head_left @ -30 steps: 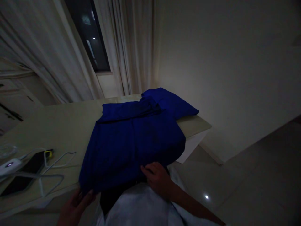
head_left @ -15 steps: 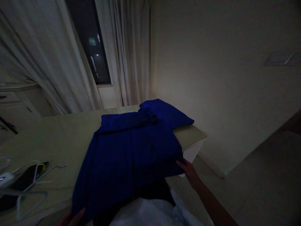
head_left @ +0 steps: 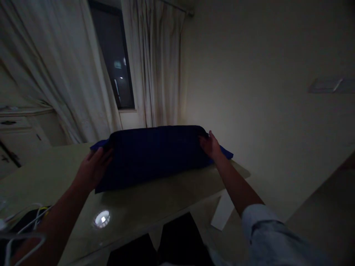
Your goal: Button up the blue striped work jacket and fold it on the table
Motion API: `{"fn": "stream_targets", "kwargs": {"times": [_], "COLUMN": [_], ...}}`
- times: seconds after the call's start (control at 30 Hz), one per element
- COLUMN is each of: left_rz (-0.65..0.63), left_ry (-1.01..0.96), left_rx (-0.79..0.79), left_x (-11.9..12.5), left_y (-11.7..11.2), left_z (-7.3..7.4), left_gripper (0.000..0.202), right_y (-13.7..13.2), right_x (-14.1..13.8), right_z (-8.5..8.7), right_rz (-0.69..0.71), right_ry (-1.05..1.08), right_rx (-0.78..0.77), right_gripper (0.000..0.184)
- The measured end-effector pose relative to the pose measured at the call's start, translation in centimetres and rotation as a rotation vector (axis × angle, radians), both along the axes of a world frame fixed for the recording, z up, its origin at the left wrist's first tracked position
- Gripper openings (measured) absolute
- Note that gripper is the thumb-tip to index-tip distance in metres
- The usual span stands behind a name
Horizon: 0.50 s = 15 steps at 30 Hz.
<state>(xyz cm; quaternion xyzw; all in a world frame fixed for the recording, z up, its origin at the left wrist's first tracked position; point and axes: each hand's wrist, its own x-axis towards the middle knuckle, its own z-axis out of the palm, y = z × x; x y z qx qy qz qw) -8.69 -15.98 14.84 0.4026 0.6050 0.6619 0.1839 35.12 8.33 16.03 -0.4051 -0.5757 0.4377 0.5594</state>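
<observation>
A dark blue garment (head_left: 155, 153), whose exact kind I cannot make out, is raised above the table, its upper edge curving over away from me. At its left end, my left hand (head_left: 94, 166) is closed on the cloth, fingers partly hidden in shadow. My right hand (head_left: 209, 146) grips the opposite upper corner, the thumb pointing up. More blue cloth (head_left: 226, 152) pokes out beyond my right hand onto the table.
The pale table (head_left: 166, 190) ends at the wall on the right. White cables (head_left: 36, 221) and a dark object lie at the lower left, beside my left forearm. Curtains (head_left: 158, 66) hang around a dark window (head_left: 113, 59) behind the table.
Both hands have moved away from me with the garment's near edge, lifting and folding it toward the far side. The front of the table, with a light reflection, is now uncovered.
</observation>
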Motion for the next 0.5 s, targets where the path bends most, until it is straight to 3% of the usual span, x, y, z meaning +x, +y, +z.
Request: {"fn": "stream_targets", "kwargs": {"times": [0.07, 0.13, 0.23, 0.33, 0.4, 0.5], "left_rz": [-0.058, 0.072, 0.304, 0.319, 0.294, 0.226], "left_ry": [-0.163, -0.117, 0.279, 0.635, 0.663, 0.446], "left_rx": [0.033, -0.097, -0.451, -0.731, -0.767, -0.673], "left_x": [-1.7, -3.7, -6.5, -7.8, -7.7, -6.8], "left_y": [2.6, 3.0, 1.6, 0.6, 0.9, 1.0], "left_z": [-0.3, -2.9, -8.8, -12.9, -13.7, -13.2], "left_gripper": [0.069, 0.084, 0.091, 0.092, 0.083, 0.058], "right_y": [2.5, 3.5, 3.0, 2.0, 1.7, 1.2], "right_x": [-2.5, -3.0, -1.5, -0.8, -1.6, -2.5], "right_z": [-0.9, -3.6, -8.9, -12.4, -13.2, -12.5], "right_rz": [0.027, 0.059, 0.119, 0.145, 0.122, 0.116], "right_ry": [-0.003, -0.194, -0.744, -1.190, -1.310, -1.356], "right_rx": [0.004, 0.122, 0.383, 0.485, 0.504, 0.495], "right_gripper": [0.046, 0.052, 0.076, 0.079, 0.076, 0.071]}}
